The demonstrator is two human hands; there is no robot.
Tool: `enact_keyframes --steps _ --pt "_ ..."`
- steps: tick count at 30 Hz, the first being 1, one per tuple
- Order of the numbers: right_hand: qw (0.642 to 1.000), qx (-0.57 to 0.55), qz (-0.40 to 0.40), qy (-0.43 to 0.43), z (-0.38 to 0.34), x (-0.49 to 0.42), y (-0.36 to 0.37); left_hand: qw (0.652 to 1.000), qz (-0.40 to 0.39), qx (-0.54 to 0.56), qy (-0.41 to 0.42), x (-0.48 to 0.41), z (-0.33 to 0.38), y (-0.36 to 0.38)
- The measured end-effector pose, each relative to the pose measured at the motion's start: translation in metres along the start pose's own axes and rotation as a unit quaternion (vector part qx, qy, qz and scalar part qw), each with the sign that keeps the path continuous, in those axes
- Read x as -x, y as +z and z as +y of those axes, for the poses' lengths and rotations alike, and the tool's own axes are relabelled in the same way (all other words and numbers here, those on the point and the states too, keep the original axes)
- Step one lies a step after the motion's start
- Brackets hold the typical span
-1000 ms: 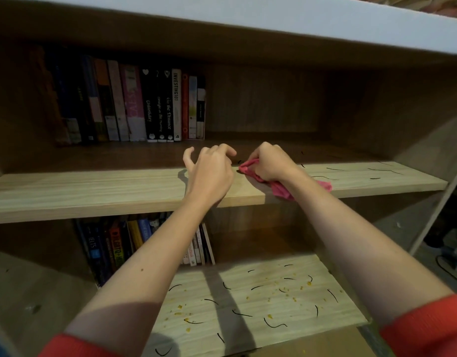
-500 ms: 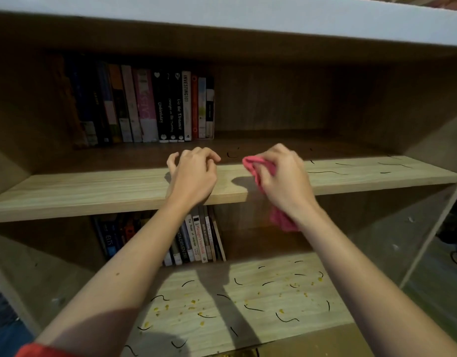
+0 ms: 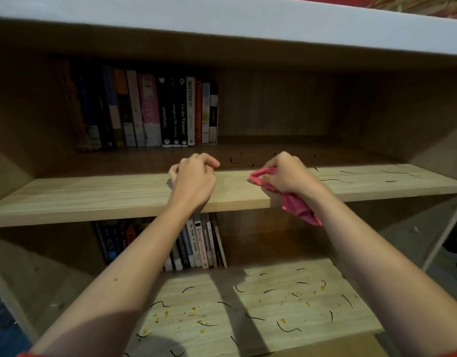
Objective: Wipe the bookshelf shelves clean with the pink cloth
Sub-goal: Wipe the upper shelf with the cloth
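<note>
As the right hand (image 3: 290, 173), clutching the pink cloth (image 3: 297, 207), shifts toward three o'clock, strands (image 3: 333, 180) there await wiping; the curled left hand (image 3: 193, 181) holds nothing.

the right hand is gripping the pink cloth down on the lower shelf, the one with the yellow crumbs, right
Not quite. In the head view the right hand grips the pink cloth at the front edge of the upper shelf, not on the lower shelf, where the yellow crumbs lie.
</note>
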State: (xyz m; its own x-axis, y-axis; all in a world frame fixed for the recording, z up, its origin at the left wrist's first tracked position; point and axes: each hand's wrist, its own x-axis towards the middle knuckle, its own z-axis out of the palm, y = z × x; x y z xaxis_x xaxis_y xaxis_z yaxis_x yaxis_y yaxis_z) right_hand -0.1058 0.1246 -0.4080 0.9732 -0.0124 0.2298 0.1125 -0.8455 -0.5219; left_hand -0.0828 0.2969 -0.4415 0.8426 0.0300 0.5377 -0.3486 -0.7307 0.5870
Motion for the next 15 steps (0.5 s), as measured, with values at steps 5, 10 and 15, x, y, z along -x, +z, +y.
enact_keyframes --steps 5,10,15 --pt "0.984 0.105 0.074 -0.126 -0.011 0.026 0.042 0.998 -0.046 -0.022 -0.024 -0.019 0.011 0.011" --pt "0.999 0.048 0.021 -0.008 0.011 -0.012 0.007 0.994 -0.089 -0.051 -0.024 -0.045 0.025 0.029" --pt "0.992 0.105 0.064 -0.007 0.024 -0.055 0.013 0.976 -0.147 -0.162 -0.020 -0.062 0.018 0.037"
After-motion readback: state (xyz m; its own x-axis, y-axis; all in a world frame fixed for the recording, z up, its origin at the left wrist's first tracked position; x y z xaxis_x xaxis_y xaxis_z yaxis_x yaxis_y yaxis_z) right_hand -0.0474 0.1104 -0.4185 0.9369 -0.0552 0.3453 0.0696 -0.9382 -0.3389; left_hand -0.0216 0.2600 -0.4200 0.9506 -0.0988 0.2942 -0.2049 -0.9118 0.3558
